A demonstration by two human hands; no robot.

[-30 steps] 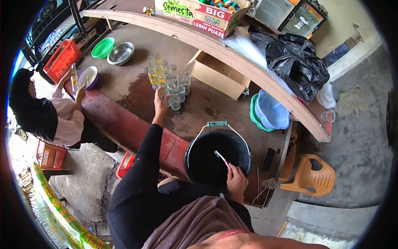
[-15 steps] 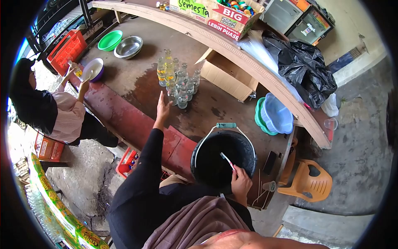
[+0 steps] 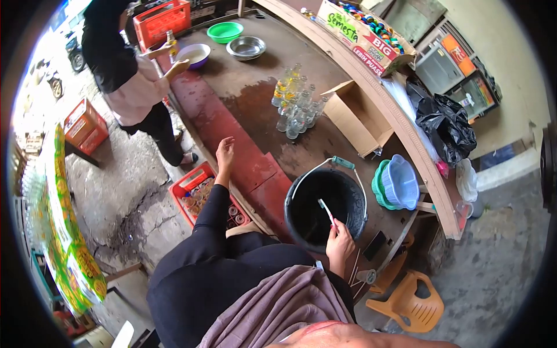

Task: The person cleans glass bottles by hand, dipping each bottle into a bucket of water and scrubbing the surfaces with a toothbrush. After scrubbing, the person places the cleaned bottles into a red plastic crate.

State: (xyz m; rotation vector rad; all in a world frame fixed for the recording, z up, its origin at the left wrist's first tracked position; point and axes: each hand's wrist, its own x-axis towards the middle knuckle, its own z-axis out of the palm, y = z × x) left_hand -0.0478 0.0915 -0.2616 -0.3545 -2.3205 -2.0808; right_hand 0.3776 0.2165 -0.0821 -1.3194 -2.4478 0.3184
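My right hand [image 3: 340,243] is closed round the handle of a toothbrush [image 3: 326,212], its bristle end over the dark bucket [image 3: 293,223]. The bucket stands on the table near me, with its wire handle raised. My left hand [image 3: 225,153] is over the red strip along the table edge, fingers loosely apart and nothing in it. Several glass bottles [image 3: 296,110] stand in a cluster on the wet brown table top. Below my left arm is a red crate [image 3: 187,216] with bottles in it.
At the far left edge a co-worker [image 3: 130,87] holds a bottle [image 3: 172,46] beside a purple bowl [image 3: 194,55]. Green and metal bowls [image 3: 246,48], an open cardboard box [image 3: 357,119] and blue and green baskets [image 3: 400,182] are on the table. An orange chair [image 3: 415,307] stands at right.
The view has swung left, so the table things appear further right. My left hand has drawn away from the bottles towards the table's near edge. The toothbrush remains in my right hand.
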